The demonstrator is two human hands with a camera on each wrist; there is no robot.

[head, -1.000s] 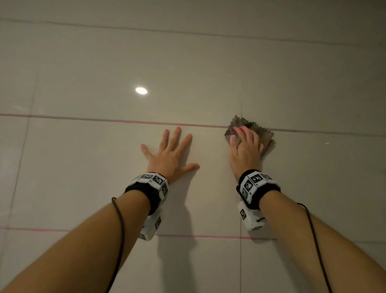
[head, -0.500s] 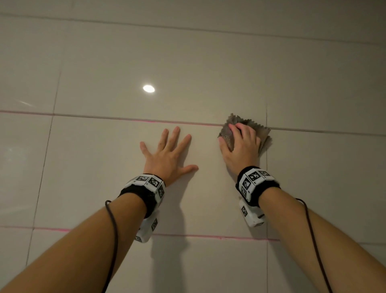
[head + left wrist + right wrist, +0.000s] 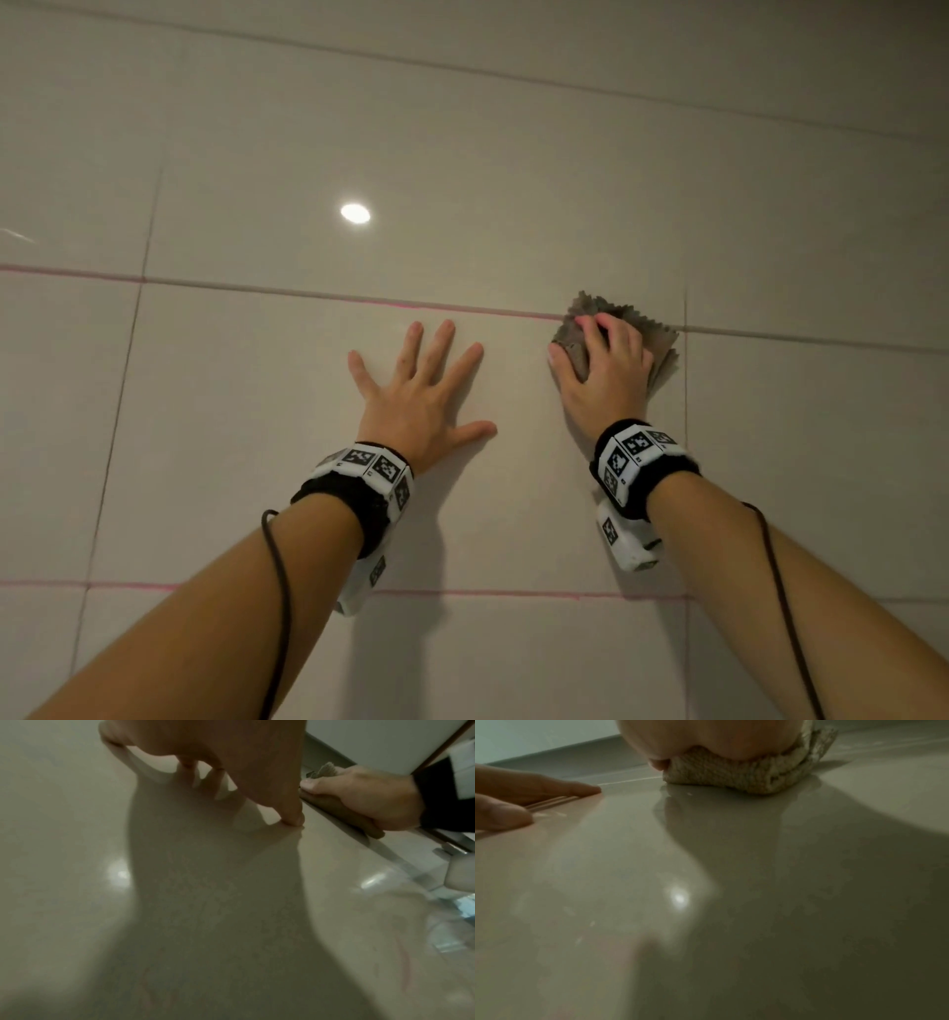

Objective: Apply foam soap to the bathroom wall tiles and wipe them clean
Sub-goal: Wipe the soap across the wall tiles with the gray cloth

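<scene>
Glossy beige wall tiles (image 3: pixel 462 154) with thin grout lines fill the head view. My left hand (image 3: pixel 416 390) lies flat on a tile, fingers spread and straight, holding nothing; its fingertips (image 3: pixel 293 821) touch the tile. To its right, my right hand (image 3: pixel 606 370) grips a folded grey cloth (image 3: pixel 652 329) and presses it against the wall just left of a vertical grout line, at a horizontal joint. The right wrist view shows the cloth (image 3: pixel 731 774) squashed under the palm onto the tile. No foam or soap bottle shows.
A ceiling light reflects as a bright spot (image 3: pixel 355 213) on the tile above my left hand. Pinkish grout lines (image 3: pixel 257 293) run horizontally above and below the hands. Cables trail from both wristbands down my forearms.
Both hands have shifted left along the wall relative to the vertical grout lines; the cloth now sits left of the line it was on. The grip is unchanged.
</scene>
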